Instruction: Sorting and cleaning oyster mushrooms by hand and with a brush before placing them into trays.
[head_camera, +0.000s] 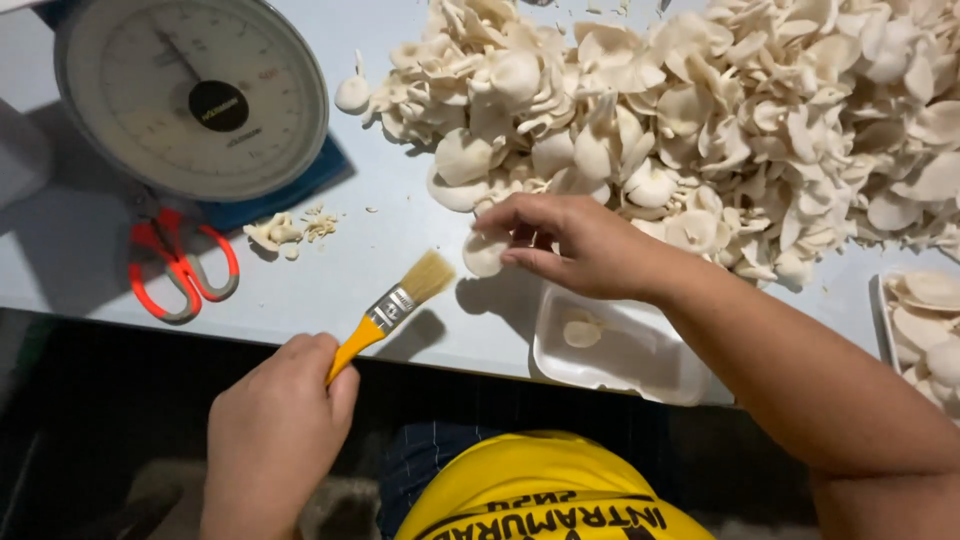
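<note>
The left hand, low in the frame left of centre, is closed in a fist around the yellow handle of a brush; the bristles point up and right, hanging free just above the table. The right hand, at mid-frame, pinches one pale mushroom cap between thumb and fingertips, holding it at the near edge of the big mushroom pile that fills the upper right. Just below that hand sits a white foam tray with a single cap in it, overhanging the table's front edge. A second tray with several caps shows at the right edge. A dial scale stands in the upper left, red-handled scissors below it, and a few scraps lie beside them.

The caps look thin and brittle, so a tight pinch or a hard brush stroke would likely tear one. The tray overhangs the edge, so a nudge from the forearm could tip it to the floor. The hand could also drag loose caps from the pile.
</note>
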